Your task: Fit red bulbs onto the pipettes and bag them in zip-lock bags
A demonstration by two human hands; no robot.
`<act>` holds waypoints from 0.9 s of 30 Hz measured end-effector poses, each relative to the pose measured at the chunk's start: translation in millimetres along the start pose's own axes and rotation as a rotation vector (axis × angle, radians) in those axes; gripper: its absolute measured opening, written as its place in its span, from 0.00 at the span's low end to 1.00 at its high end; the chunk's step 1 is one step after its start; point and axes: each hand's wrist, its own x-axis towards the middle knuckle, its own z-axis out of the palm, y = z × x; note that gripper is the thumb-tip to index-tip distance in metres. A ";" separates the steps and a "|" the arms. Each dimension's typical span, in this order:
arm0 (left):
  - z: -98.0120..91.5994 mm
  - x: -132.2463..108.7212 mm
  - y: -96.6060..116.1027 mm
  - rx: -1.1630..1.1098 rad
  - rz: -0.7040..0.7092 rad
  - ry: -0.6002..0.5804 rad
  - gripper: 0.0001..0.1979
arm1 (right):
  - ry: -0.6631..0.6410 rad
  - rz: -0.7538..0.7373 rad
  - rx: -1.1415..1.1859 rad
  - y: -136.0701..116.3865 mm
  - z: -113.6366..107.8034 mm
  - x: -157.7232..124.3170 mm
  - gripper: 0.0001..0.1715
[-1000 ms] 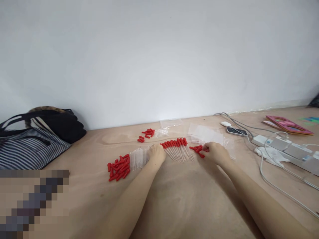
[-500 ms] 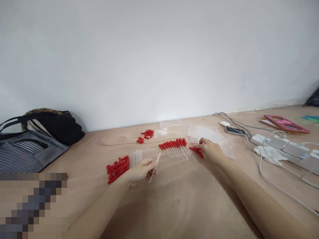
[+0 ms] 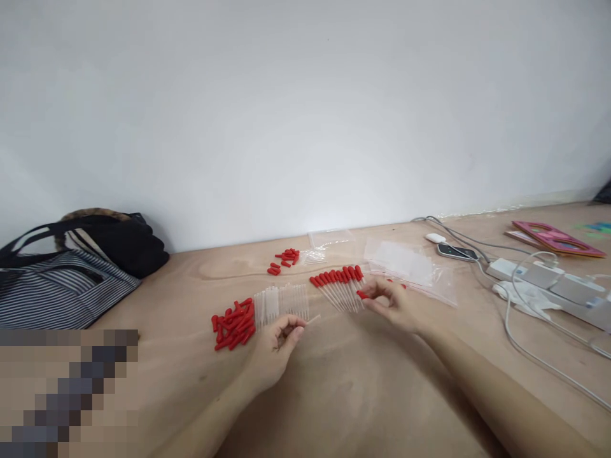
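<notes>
Between the thumb and fingers of my left hand (image 3: 279, 343) is a thin clear dropper tube (image 3: 314, 319), its tip pointing right. My right hand (image 3: 389, 305) pinches a red rubber bulb (image 3: 361, 294) just right of a fanned row of red-topped droppers (image 3: 341, 286). Beyond my left hand lies a row of bare clear tubes (image 3: 281, 299). A heap of loose red bulbs (image 3: 233, 324) is left of those tubes. A smaller group of red bulbs (image 3: 287, 256) lies farther back, beside thin clear tubes (image 3: 315, 256). More red bulbs are partly hidden behind my right hand.
Clear plastic bags (image 3: 405, 262) lie behind my right hand. On the right are a phone-like device (image 3: 457, 253), a white power strip (image 3: 548, 280) with cables, a crumpled tissue (image 3: 522, 296) and a pink frame (image 3: 558, 238). A striped bag (image 3: 52, 283) sits at the left.
My right hand has lifted a red bulb from the small pile and moved left with it. My left hand has turned the tube from steep to nearly level, pointing right.
</notes>
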 end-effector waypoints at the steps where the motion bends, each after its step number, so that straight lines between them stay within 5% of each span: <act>1: 0.7 -2.0 0.6 0.074 0.054 0.016 0.09 | -0.019 0.023 0.130 -6.0 10.5 -1.8 0.13; 5: 2.5 -9.2 2.5 0.296 0.168 0.064 0.08 | -0.099 0.102 0.469 -27.8 44.7 -7.6 0.13; 10: 4.4 -11.3 3.9 0.404 0.264 0.121 0.07 | -0.167 0.203 0.725 -40.3 58.6 -13.0 0.13; 27: 5.2 -6.7 -6.4 0.476 0.569 0.076 0.16 | -0.039 0.204 0.923 -45.0 69.7 -19.9 0.10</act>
